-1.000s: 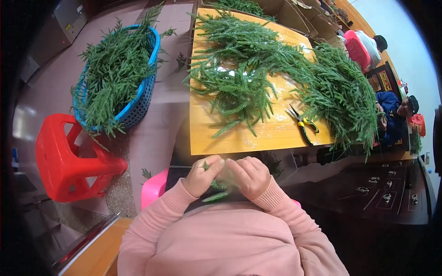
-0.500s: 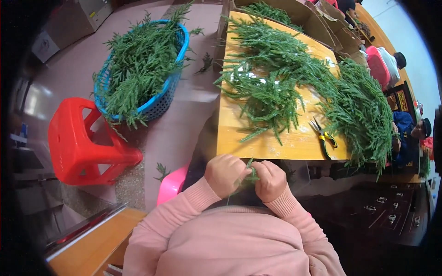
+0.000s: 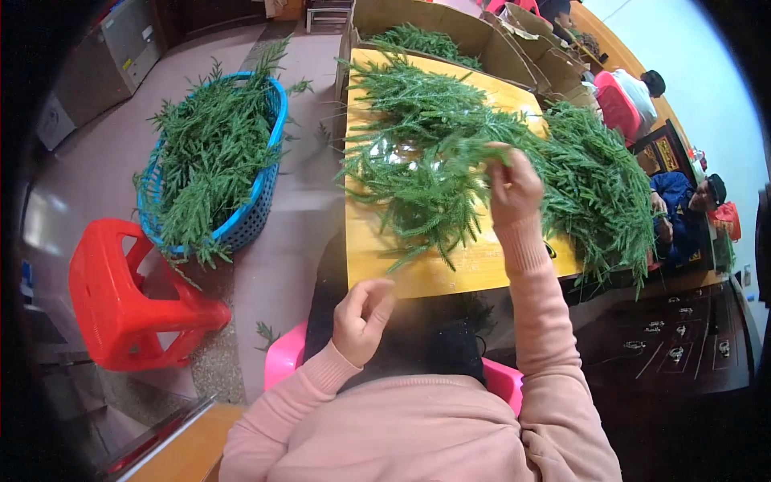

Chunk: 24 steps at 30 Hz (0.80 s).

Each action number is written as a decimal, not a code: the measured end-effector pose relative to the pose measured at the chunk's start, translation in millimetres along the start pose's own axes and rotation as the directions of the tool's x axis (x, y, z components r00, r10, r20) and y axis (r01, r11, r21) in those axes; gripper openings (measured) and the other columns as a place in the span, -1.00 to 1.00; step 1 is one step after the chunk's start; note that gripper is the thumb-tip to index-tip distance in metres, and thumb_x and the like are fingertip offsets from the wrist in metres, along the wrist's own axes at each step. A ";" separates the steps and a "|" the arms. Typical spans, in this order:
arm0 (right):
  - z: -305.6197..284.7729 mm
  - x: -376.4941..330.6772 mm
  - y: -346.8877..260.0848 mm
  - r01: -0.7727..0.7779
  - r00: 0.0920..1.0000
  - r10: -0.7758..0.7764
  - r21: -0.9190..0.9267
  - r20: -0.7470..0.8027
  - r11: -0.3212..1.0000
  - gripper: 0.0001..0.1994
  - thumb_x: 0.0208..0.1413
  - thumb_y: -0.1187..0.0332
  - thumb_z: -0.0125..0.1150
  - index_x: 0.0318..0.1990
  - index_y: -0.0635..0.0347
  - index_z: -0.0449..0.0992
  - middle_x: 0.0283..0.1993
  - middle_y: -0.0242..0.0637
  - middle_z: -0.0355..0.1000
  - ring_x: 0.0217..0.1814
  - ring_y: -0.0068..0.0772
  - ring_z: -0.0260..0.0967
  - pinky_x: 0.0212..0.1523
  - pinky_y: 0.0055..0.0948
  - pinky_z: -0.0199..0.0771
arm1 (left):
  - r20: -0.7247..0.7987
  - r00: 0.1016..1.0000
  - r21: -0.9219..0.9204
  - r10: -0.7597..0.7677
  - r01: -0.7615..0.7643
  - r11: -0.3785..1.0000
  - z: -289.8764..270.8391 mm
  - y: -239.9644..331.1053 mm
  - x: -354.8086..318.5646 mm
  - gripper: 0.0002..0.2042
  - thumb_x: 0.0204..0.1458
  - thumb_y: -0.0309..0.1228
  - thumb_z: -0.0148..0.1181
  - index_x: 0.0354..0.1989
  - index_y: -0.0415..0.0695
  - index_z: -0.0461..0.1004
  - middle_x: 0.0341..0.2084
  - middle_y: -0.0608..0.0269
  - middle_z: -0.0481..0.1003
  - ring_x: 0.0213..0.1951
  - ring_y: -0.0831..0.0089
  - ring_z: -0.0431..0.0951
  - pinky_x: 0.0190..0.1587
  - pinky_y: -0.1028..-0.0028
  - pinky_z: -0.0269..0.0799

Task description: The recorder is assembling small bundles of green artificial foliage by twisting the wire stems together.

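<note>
My right hand [image 3: 516, 189] is raised over the table, its fingers pinched on a green sprig [image 3: 480, 151] that is smeared by motion. The sprig lies over a loose pile of artificial fir branches [image 3: 434, 108]. My left hand [image 3: 363, 320] hangs in front of the table's near edge, thumb and curled fingers apart, with nothing seen in it. Another heap of fir branches [image 3: 598, 193] covers the table's right side. Behind my right forearm, only the black and yellow handle end of the pliers [image 3: 550, 250] shows.
A blue basket [image 3: 277, 132] full of greenery stands on the floor at left, beside a red stool [image 3: 120, 297]. Cardboard boxes [image 3: 377, 18] line the wooden table's [image 3: 474, 277] far edge. Other people [image 3: 675, 197] sit at the right. I sit on a pink chair [image 3: 283, 357].
My hands have parted. The right has moved up and forward over the pile with a sprig; the left has let go and stays low. The view has shifted slightly.
</note>
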State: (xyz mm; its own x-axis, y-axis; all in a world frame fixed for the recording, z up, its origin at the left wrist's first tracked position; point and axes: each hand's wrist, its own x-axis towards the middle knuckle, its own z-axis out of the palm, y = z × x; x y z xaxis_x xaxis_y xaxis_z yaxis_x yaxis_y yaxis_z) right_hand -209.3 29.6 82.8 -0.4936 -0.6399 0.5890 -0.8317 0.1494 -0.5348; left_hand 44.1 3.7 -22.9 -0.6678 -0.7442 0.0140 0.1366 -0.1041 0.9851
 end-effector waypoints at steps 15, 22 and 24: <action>-18.5 -4.0 18.2 -0.129 0.844 0.245 -0.262 0.478 0.956 -0.49 -0.16 0.53 0.28 0.04 0.08 0.37 0.00 -0.18 0.36 -0.07 -0.22 0.39 -0.18 -0.38 0.49 | 0.185 0.939 0.309 0.289 -0.335 0.890 1.8 9.8 -0.7 -0.92 -0.06 -0.53 0.16 -0.36 -0.21 0.47 -0.55 0.18 0.43 -0.61 0.41 0.44 -0.53 0.53 0.33; -86.1 39.5 -55.7 0.098 0.934 -0.068 -0.068 0.352 0.993 -0.58 -0.07 0.55 0.16 0.03 0.14 0.37 0.03 -0.25 0.34 -0.11 -0.36 0.39 -0.19 -0.43 0.46 | 0.172 0.936 0.309 0.306 -0.346 0.886 4.6 11.1 2.4 -0.93 -0.06 -0.54 0.16 -0.37 -0.21 0.47 -0.56 0.17 0.43 -0.62 0.39 0.43 -0.54 0.50 0.32; -100.5 57.1 -78.4 0.111 0.949 -0.150 0.152 0.277 0.982 -0.69 0.06 0.43 0.03 -0.01 0.24 0.38 0.01 -0.24 0.36 -0.11 -0.38 0.38 -0.17 -0.41 0.43 | 0.152 0.943 0.331 0.296 -0.330 0.884 1.4 10.4 -0.3 -0.93 -0.06 -0.54 0.16 -0.38 -0.21 0.47 -0.56 0.17 0.43 -0.62 0.39 0.43 -0.55 0.49 0.32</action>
State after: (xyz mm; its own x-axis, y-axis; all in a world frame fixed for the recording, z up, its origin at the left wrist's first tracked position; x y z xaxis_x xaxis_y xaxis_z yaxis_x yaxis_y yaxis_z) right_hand -197.8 57.1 219.2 -0.2732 -0.8383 0.4718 -0.8329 -0.0392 -0.5521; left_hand 44.7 3.8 -12.5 -0.7006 -0.6324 0.3305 0.0989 0.3726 0.9227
